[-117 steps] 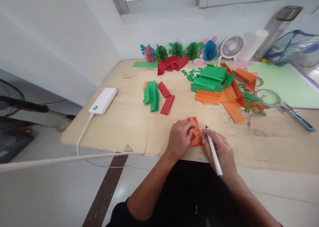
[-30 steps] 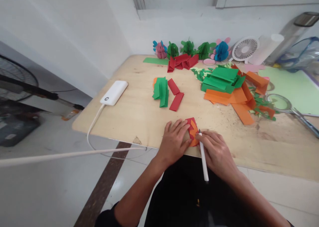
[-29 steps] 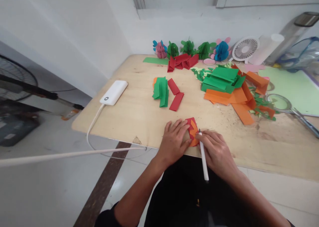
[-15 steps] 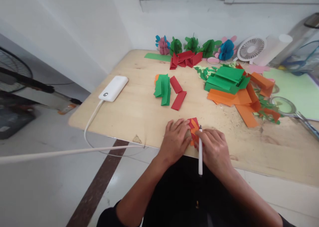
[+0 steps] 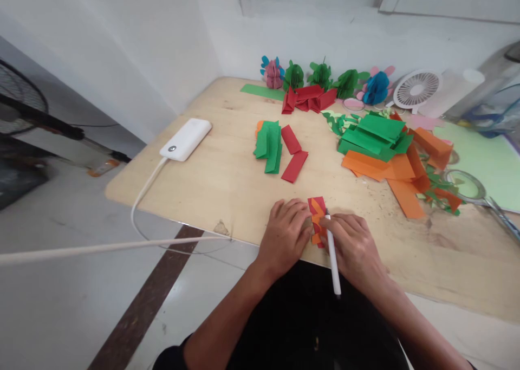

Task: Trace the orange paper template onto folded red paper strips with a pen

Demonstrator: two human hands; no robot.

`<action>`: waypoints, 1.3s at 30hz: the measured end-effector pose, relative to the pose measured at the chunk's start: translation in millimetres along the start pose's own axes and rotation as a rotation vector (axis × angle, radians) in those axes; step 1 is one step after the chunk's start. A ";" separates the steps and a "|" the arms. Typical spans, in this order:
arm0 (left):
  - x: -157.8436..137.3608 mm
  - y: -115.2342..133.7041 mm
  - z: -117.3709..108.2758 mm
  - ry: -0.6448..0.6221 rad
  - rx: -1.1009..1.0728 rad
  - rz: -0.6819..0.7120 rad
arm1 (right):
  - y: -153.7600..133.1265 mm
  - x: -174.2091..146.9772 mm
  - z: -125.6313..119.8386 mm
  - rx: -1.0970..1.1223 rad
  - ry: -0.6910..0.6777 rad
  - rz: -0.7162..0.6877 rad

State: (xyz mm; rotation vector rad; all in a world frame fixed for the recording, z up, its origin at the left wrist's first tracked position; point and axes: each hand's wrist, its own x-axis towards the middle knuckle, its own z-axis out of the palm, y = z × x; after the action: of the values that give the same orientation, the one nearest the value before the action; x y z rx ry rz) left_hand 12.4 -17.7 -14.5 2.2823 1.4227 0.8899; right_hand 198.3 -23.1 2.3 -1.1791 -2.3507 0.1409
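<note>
Near the table's front edge lies a small red paper piece [image 5: 320, 202] with an orange paper cutout [image 5: 316, 226] on top of it. My left hand [image 5: 284, 232] rests on the table at the left side of these papers, its fingers lying down and slightly bent, thumb toward the orange cutout. A white pen [image 5: 333, 264] is held in my right hand [image 5: 354, 245], its dark tip pointing away from me and its other end hanging over the table edge. Fingers of the right hand also touch the papers' right side, and they hide part of them.
Folded green strips [image 5: 268, 147] and red strips [image 5: 294, 167] lie ahead. Green paper [image 5: 377, 134], orange paper [image 5: 407, 199] and scissors [image 5: 501, 213] are on the right. Paper figures [image 5: 320, 76] and a small white fan [image 5: 417, 88] stand behind; a white power bank [image 5: 187, 138] with cable is left.
The pen has tilted, its near end swinging to the right. Slightly more of the orange cutout shows between my hands. The whole view has shifted a little.
</note>
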 end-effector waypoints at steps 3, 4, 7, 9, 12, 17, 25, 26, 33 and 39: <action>-6.8 6.3 -0.7 0.098 -0.006 -0.020 | 0.7 -1.2 1.2 0.045 0.006 0.032; -9.5 9.2 -0.6 0.110 -0.001 -0.027 | 1.2 -1.7 1.8 0.059 0.008 0.041; -16.3 18.5 1.2 0.105 -0.005 -0.045 | 3.6 -3.2 3.3 0.097 0.025 0.063; -18.3 23.8 3.5 0.109 -0.018 -0.048 | 5.2 -4.1 4.2 0.114 0.039 0.072; -18.0 29.3 7.6 0.134 -0.028 -0.044 | 7.3 -5.6 5.1 0.127 0.047 0.079; -17.3 34.3 13.5 0.141 -0.003 -0.044 | 8.3 -7.7 6.1 0.138 0.051 0.083; -14.9 30.7 13.7 0.134 0.058 -0.019 | 8.2 -9.0 6.8 0.132 0.111 0.130; -13.5 28.7 11.8 0.128 0.063 -0.006 | 8.0 -9.4 6.8 0.126 0.115 0.140; -8.1 16.9 -0.2 0.028 0.031 0.072 | 7.3 -10.7 7.2 0.097 0.113 0.157; -9.5 17.8 1.5 0.044 -0.004 0.047 | 14.0 2.9 7.0 0.030 0.066 0.081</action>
State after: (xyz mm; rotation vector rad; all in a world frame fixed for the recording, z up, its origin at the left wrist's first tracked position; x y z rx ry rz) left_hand 22.7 -34.2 -9.0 2.3161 1.3885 0.9614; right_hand 203.5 -11.3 -6.9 -1.2465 -2.2370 0.1617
